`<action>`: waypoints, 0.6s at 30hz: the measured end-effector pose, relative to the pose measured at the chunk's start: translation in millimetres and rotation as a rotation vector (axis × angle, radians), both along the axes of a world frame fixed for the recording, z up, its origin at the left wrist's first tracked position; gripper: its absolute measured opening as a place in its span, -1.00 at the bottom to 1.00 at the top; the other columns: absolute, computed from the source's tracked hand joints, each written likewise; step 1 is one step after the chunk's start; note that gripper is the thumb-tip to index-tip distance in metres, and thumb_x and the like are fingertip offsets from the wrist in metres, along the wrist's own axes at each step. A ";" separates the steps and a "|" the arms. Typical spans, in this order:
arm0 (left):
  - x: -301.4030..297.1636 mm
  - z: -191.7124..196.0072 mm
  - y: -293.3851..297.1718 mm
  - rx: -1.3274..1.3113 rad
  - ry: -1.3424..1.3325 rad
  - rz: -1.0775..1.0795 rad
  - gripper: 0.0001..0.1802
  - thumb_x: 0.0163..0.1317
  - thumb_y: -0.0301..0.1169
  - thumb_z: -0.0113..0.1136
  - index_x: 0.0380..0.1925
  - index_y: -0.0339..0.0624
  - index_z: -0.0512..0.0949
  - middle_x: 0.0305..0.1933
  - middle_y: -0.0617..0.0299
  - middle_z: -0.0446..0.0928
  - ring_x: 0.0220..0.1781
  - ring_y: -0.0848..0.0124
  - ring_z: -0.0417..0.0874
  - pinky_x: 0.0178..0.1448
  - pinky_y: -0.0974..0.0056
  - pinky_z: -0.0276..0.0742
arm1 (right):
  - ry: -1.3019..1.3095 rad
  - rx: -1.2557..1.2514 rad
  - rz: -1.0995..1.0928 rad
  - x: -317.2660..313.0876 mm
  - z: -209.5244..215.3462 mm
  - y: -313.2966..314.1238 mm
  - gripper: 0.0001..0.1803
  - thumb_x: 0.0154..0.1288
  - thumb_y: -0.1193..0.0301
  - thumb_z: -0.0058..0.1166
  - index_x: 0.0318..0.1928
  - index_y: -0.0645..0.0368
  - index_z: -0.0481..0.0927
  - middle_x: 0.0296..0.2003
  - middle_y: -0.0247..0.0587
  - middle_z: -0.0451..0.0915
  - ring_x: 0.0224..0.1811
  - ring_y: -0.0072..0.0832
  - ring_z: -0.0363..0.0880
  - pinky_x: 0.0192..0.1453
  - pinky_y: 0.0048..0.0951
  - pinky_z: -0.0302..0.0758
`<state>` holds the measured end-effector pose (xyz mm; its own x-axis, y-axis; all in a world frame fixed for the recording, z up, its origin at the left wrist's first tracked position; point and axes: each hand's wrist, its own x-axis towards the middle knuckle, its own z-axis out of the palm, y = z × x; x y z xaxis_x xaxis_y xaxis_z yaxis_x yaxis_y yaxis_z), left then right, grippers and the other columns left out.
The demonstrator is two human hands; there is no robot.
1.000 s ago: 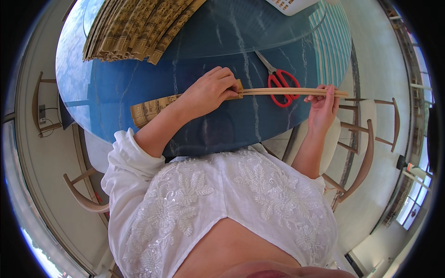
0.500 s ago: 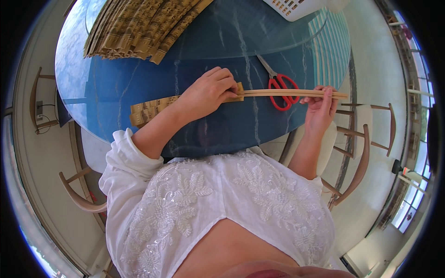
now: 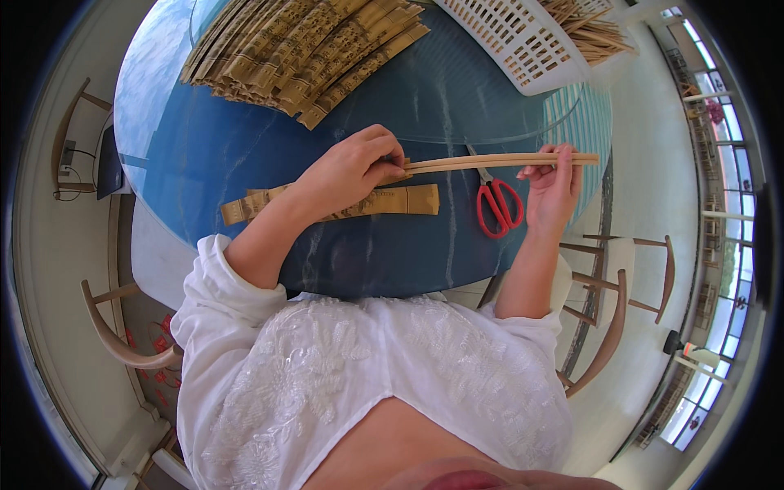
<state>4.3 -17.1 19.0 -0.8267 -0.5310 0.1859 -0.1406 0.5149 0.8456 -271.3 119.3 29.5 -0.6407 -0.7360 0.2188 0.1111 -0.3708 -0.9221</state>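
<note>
My left hand point(image 3: 355, 170) pinches the mouth of a brown printed paper chopstick sleeve point(image 3: 260, 196), most of which is hidden behind the hand and forearm. A pair of pale wooden chopsticks point(image 3: 474, 162) stretches from that mouth to the right, above the table. Their left ends are at the left fingertips; how far they go into the sleeve, I cannot tell. Near their other end, my right hand point(image 3: 552, 184) grips the chopsticks between thumb and fingers. Another paper sleeve point(image 3: 412, 200) lies flat on the blue table point(image 3: 392, 253) below my left hand.
Red-handled scissors point(image 3: 500, 208) lie by my right hand, blades partly behind the chopsticks. A fanned pile of paper sleeves point(image 3: 294, 57) sits at the far left. At the far right stand a white slotted basket point(image 3: 531, 49) and many loose chopsticks point(image 3: 584, 28). Wooden chairs point(image 3: 612, 327) surround the table.
Both hands have moved away from me with the chopsticks, off the scissors' handles. The flat sleeve beneath now shows. The view has shifted, bringing more of the basket and pile in.
</note>
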 end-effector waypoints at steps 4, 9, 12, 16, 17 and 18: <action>9.1 11.4 -6.9 0.139 -0.063 0.061 -0.93 0.34 -0.52 0.22 -0.23 -0.28 0.56 -0.27 0.13 0.59 -0.27 0.31 0.61 -0.13 0.29 0.52 | 0.029 -0.009 0.064 3.9 10.1 -25.9 -0.77 0.58 0.24 -0.07 -0.11 0.16 0.43 -0.32 -0.20 0.51 -0.48 -0.48 0.58 -0.41 -0.33 0.65; 14.4 12.9 -12.2 0.245 -0.013 0.115 -0.92 0.35 -0.54 0.22 -0.19 -0.27 0.57 -0.31 0.16 0.65 -0.31 0.43 0.64 -0.18 0.34 0.54 | -0.020 0.015 0.089 3.1 12.3 -50.1 -0.78 0.58 0.23 -0.06 -0.13 0.13 0.44 -0.32 -0.21 0.52 -0.50 -0.49 0.57 -0.41 -0.36 0.63; 15.2 12.3 -14.7 0.266 -0.002 0.104 -0.87 0.34 -0.53 0.24 -0.14 -0.28 0.56 -0.29 0.17 0.68 -0.30 0.47 0.67 -0.19 0.37 0.56 | -0.100 0.018 0.106 -1.2 -9.4 -56.0 -0.78 0.58 0.23 -0.06 -0.14 0.12 0.44 -0.32 -0.22 0.52 -0.50 -0.50 0.56 -0.41 -0.37 0.62; 13.1 8.4 -10.7 0.342 0.016 0.112 -0.81 0.35 -0.52 0.26 -0.07 -0.30 0.54 -0.27 0.17 0.70 -0.27 0.50 0.70 -0.18 0.39 0.58 | -0.139 0.011 0.149 -8.5 -28.3 -53.8 -0.78 0.58 0.23 -0.05 -0.15 0.11 0.45 -0.32 -0.22 0.53 -0.51 -0.50 0.56 -0.42 -0.37 0.60; 12.6 10.0 -9.8 0.363 0.007 0.113 -0.79 0.35 -0.52 0.26 -0.06 -0.30 0.54 -0.26 0.16 0.71 -0.27 0.50 0.70 -0.18 0.39 0.58 | -0.132 0.010 0.160 -9.8 -28.8 -52.7 -0.78 0.58 0.23 -0.05 -0.15 0.11 0.46 -0.32 -0.22 0.53 -0.51 -0.50 0.56 -0.43 -0.37 0.60; 12.6 10.6 -8.9 0.367 -0.002 0.123 -0.79 0.35 -0.52 0.26 -0.06 -0.30 0.55 -0.26 0.16 0.71 -0.27 0.49 0.71 -0.17 0.39 0.59 | -0.122 0.001 0.171 -9.3 -29.7 -51.6 -0.78 0.58 0.22 -0.05 -0.15 0.11 0.46 -0.32 -0.22 0.53 -0.51 -0.50 0.56 -0.42 -0.37 0.60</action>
